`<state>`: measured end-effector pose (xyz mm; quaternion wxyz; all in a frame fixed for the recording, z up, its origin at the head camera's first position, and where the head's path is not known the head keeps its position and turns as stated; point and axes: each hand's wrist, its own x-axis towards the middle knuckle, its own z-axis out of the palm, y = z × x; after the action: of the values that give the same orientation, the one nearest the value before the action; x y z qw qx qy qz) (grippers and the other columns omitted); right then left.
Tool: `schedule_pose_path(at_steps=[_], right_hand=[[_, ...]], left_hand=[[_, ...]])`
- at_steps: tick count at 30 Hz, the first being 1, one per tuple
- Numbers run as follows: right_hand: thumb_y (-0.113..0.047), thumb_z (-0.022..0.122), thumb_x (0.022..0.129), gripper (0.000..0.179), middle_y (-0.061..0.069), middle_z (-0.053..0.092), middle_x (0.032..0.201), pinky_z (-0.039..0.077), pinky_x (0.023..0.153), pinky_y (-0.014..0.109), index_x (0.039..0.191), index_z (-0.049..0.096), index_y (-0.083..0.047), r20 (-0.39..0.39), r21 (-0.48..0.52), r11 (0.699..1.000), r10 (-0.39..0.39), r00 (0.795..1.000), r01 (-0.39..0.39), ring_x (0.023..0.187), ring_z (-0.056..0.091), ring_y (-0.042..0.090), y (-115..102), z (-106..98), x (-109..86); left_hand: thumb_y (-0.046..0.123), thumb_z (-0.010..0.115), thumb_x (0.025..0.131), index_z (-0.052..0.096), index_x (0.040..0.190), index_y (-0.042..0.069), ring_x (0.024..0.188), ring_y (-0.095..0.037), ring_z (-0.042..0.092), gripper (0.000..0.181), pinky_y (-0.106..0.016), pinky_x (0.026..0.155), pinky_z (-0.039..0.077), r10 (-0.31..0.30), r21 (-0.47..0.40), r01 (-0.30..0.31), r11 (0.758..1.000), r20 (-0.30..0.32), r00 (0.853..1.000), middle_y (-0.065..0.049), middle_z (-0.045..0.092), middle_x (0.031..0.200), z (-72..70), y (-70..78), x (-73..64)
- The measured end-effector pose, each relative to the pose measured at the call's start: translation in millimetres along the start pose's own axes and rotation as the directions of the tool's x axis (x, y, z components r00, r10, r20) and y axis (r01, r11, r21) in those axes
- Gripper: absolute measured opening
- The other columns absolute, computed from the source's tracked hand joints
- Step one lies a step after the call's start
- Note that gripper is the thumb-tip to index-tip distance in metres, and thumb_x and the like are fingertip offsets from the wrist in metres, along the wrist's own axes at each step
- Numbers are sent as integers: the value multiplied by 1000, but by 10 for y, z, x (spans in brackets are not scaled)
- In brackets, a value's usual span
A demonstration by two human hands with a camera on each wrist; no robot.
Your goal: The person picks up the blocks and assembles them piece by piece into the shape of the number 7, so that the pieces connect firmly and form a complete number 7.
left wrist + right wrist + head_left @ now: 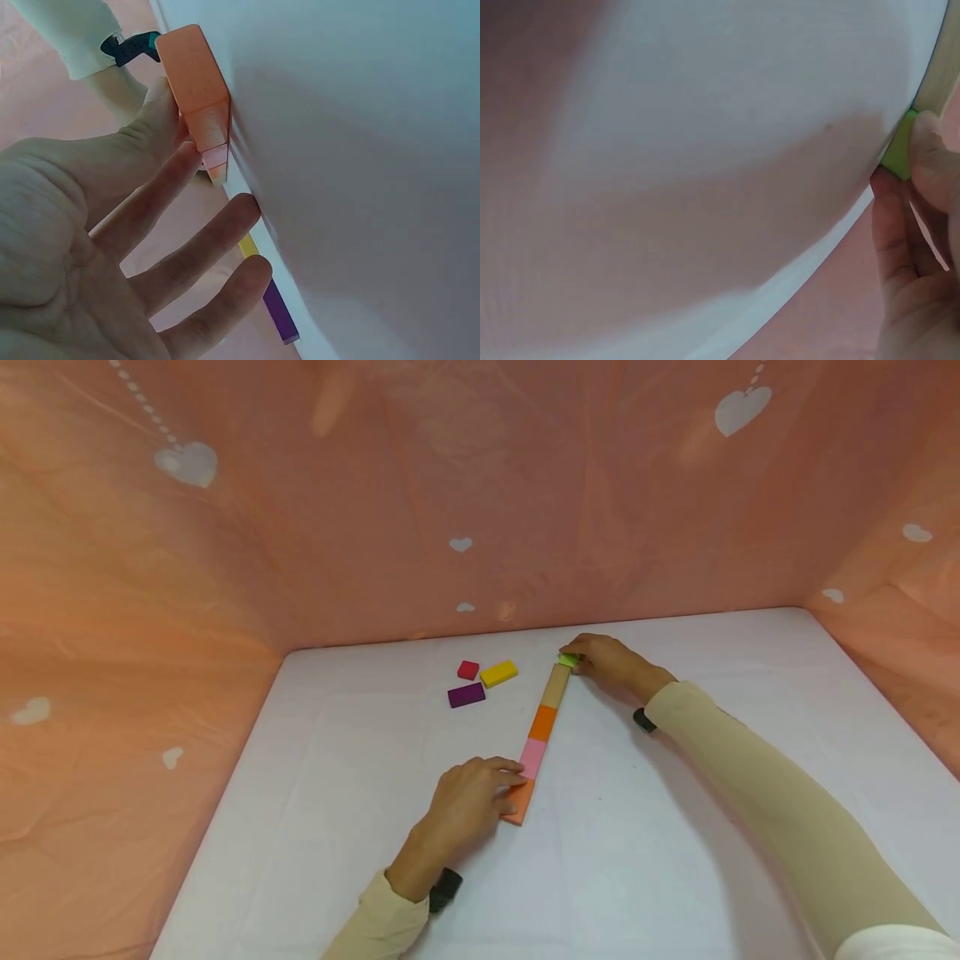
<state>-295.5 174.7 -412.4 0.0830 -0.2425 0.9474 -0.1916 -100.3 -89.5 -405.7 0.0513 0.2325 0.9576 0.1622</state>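
A row of blocks runs slantwise over the white tabletop: a light orange block (521,803) nearest me, then a pink block (532,757), a deeper orange block (542,724) and a tan block (556,686). At the far end my right hand (611,662) pinches a small green block (568,659) between thumb and fingers, against the tan block's end. My left hand (467,802) touches the near end's left side with thumb and index finger. In the left wrist view its other fingers (217,300) extend fairly straight beside the light orange block (196,71).
Left of the row's far part lie a red block (468,670), a yellow block (498,673) and a purple block (467,695). A peach cloth (480,502) with white hearts hangs behind and beside the white table (337,760). Dark wrist straps show on both arms.
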Motion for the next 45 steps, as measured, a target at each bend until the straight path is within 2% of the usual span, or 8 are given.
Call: schedule_pose_path(at_steps=[12,20,23,27,32,35,40,45], right_hand=[[-14,68,94,47,11,64,128,49,105,45,139,58,-6,-16,-10,1000,4,1000,-4,113,59,27,41,-2,-16],[-15,67,95,47,10,64,130,50,105,43,140,57,-7,-6,13,1000,25,1000,-25,114,59,25,10,-36,-57],[-15,68,94,47,10,64,130,50,105,44,140,57,-7,-5,24,999,31,1000,-31,114,59,25,6,-39,-58],[-17,69,94,49,8,64,129,51,104,42,140,57,-9,-1,33,998,52,999,-52,112,60,24,4,-30,-68],[-16,67,95,48,9,63,130,49,105,43,141,56,-9,-1,58,997,51,999,-51,115,59,25,-19,-20,-71],[-15,66,96,47,10,63,130,49,106,44,141,56,-8,2,77,996,48,999,-48,117,58,25,-40,-28,-71],[-16,66,96,47,8,62,132,49,106,43,142,56,-9,3,98,992,78,997,-78,116,58,24,-50,-32,-84],[-15,66,96,47,8,62,132,50,105,42,141,56,-9,4,109,990,94,996,-94,114,58,23,-10,-22,-104]], left_hand=[[18,84,79,74,119,17,109,-20,66,41,-37,89,56,29,-19,-30,999,-35,999,5,71,124,0,8,12],[20,81,83,71,125,18,119,-20,64,43,-42,98,54,-49,-60,46,997,-45,998,2,70,126,-81,-100,112],[20,80,85,69,127,19,122,-22,62,44,-44,102,52,-102,-115,96,989,-47,994,0,69,128,-154,-194,255],[21,77,87,68,127,16,117,-24,64,41,-46,102,51,-142,-198,130,972,-52,988,-4,69,125,-242,-332,544],[18,75,89,70,125,11,100,-26,66,36,-41,93,55,-110,-234,79,969,-124,986,-9,68,122,-309,-510,926],[15,75,90,70,124,9,99,-26,66,35,-38,91,56,-79,-238,39,971,-161,984,-9,68,124,-348,-596,1108],[15,73,91,69,126,11,114,-28,62,36,-40,100,53,-61,-258,19,966,-156,986,-7,67,125,-390,-700,1320],[18,69,94,66,129,10,118,-28,59,36,-42,103,49,-39,-266,-3,964,-153,988,-7,66,127,-318,-790,1456]])
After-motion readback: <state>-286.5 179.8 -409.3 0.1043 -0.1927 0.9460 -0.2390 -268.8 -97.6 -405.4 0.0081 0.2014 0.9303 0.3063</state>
